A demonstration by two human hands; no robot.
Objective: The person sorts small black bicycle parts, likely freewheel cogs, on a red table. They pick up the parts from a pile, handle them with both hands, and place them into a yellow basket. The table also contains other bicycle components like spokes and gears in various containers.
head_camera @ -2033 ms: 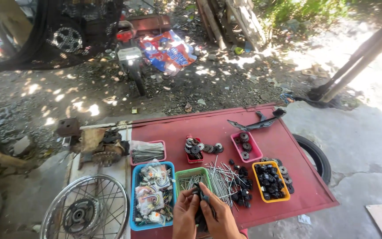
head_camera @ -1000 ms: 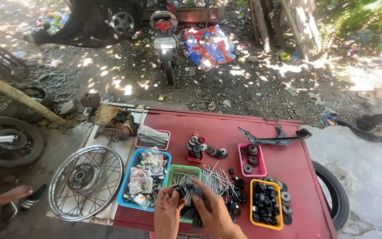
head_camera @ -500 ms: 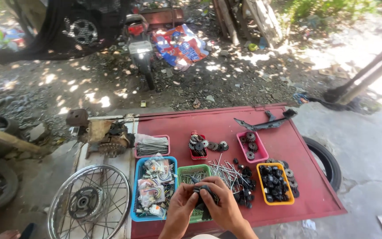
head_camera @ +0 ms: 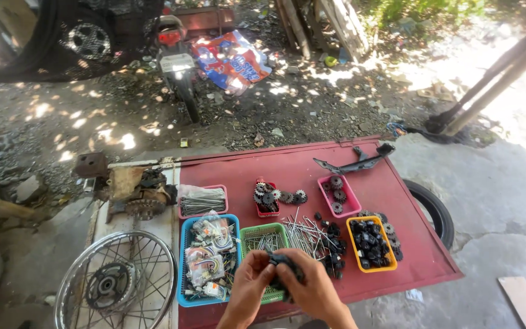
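Both hands met over the near edge of the tabletop [head_camera: 397,183]. My left hand [head_camera: 249,285] and my right hand [head_camera: 313,286] were closed together around a small dark part [head_camera: 282,263], fingers curled over it from either side, directly above the green basket [head_camera: 252,234]. What kind of part it was I could not tell; most of it was hidden by my fingers.

Status of work, as a judgement: sorting was largely in place. Sprockets sat in the pink tray [head_camera: 353,196] and the small red tray [head_camera: 265,201], black pieces filled the yellow tray [head_camera: 369,244], wiring packs filled the blue basket [head_camera: 208,259], and a bundle of spokes lay in the pink tray [head_camera: 202,201] near the left edge. Loose spokes [head_camera: 302,231] and a few black pieces remained unsorted between the green basket and the yellow tray.

Surface: a red metal panel, with a black bracket [head_camera: 354,163] at the far right corner. Surroundings: outdoor dirt yard, a spoked wheel [head_camera: 117,283] at left, a tyre [head_camera: 436,210] at right, a motorcycle [head_camera: 175,58] beyond.
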